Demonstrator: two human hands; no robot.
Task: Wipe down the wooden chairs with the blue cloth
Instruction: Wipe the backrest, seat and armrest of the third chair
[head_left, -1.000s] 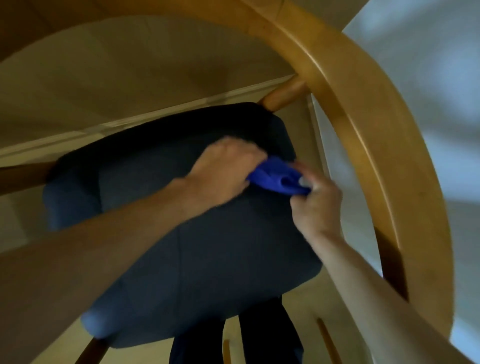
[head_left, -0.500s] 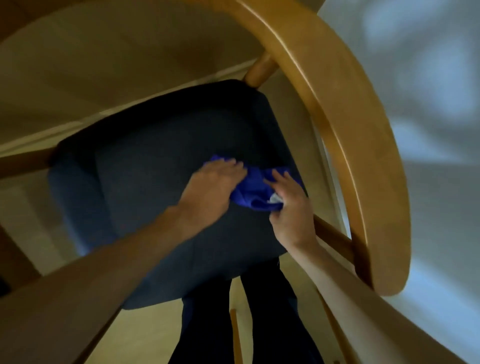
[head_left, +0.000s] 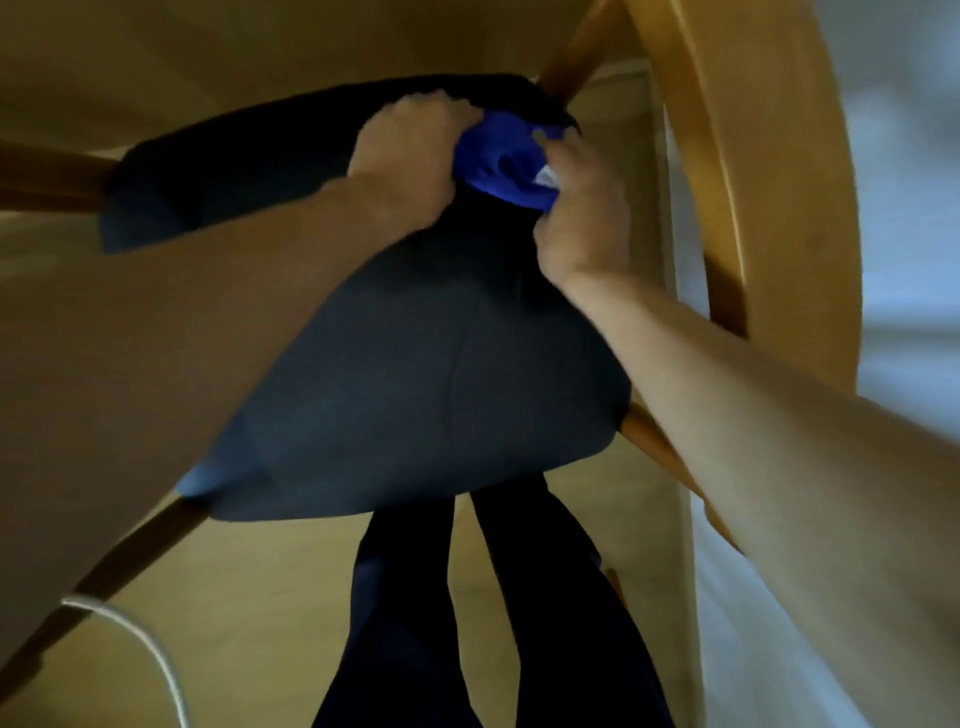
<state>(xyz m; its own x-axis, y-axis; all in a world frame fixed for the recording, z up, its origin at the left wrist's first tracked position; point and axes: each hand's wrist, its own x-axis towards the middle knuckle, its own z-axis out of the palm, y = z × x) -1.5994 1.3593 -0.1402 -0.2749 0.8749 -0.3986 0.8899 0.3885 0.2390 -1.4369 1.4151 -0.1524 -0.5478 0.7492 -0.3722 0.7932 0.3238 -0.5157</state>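
Both hands are bunched on the blue cloth (head_left: 506, 158) in the upper middle of the frame, at the far corner of the chair's dark padded seat (head_left: 415, 374). The left hand (head_left: 410, 156) has its fingers curled shut over the cloth's left side, and the right hand (head_left: 582, 208) pinches the right side, thumb and fingers closed on the fabric beside a small white tag. The cloth is crumpled into a wad between them and touches the seat just below a wooden post (head_left: 571, 57) that rises toward the curved wooden backrest (head_left: 753, 182) along the right of the frame. This looks like a regrip or refold of the cloth, not a wiping stroke, since no flat face of it is pressed against wood. The next move likely calls for one hand to take the cloth alone, flatten it, and carry it up onto the post or the backrest rail just beside it.
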